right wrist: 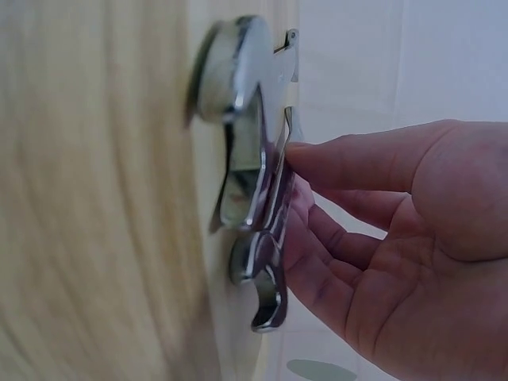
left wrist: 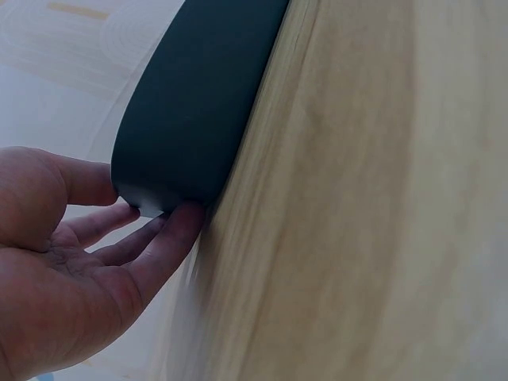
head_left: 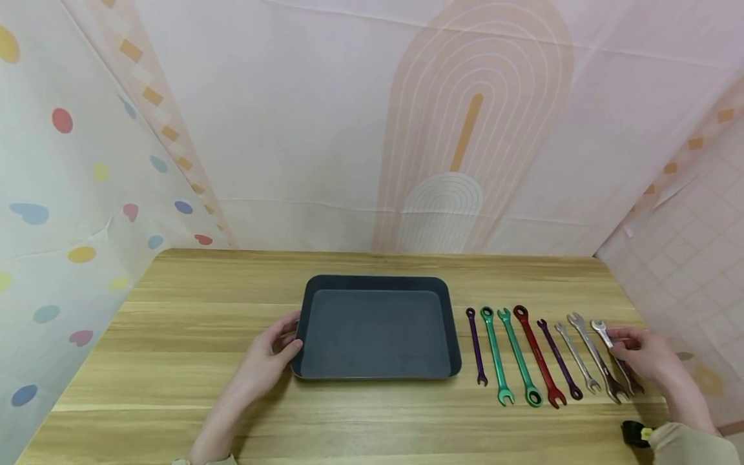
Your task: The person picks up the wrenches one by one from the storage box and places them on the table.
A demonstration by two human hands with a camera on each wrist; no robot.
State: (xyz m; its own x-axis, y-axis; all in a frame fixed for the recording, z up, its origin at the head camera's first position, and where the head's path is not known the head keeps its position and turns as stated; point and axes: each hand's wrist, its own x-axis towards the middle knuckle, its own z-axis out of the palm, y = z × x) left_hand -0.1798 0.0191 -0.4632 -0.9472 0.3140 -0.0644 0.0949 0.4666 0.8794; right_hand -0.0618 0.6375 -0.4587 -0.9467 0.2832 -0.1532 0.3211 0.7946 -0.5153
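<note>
A dark grey rectangular tray (head_left: 378,332) lies on the table, nothing in it. My left hand (head_left: 267,358) grips its left side, thumb at the rim and fingers along the outer wall; the left wrist view shows this hand (left wrist: 87,254) at the tray's corner (left wrist: 194,103). At the far right, my right hand (head_left: 648,355) pinches the rightmost silver wrench (head_left: 630,376) between thumb and fingers. That wrench (right wrist: 271,298) appears low in the right wrist view, beside the right hand (right wrist: 397,230). Another silver wrench (head_left: 597,356) lies just left of it.
Between tray and right hand, several wrenches lie in a row: purple (head_left: 475,345), green (head_left: 496,355), green (head_left: 519,355), red (head_left: 540,358), purple (head_left: 560,358) and small silver (head_left: 577,357). A black object (head_left: 633,434) sits by the right sleeve. Patterned cloth (head_left: 290,161) hangs behind the table.
</note>
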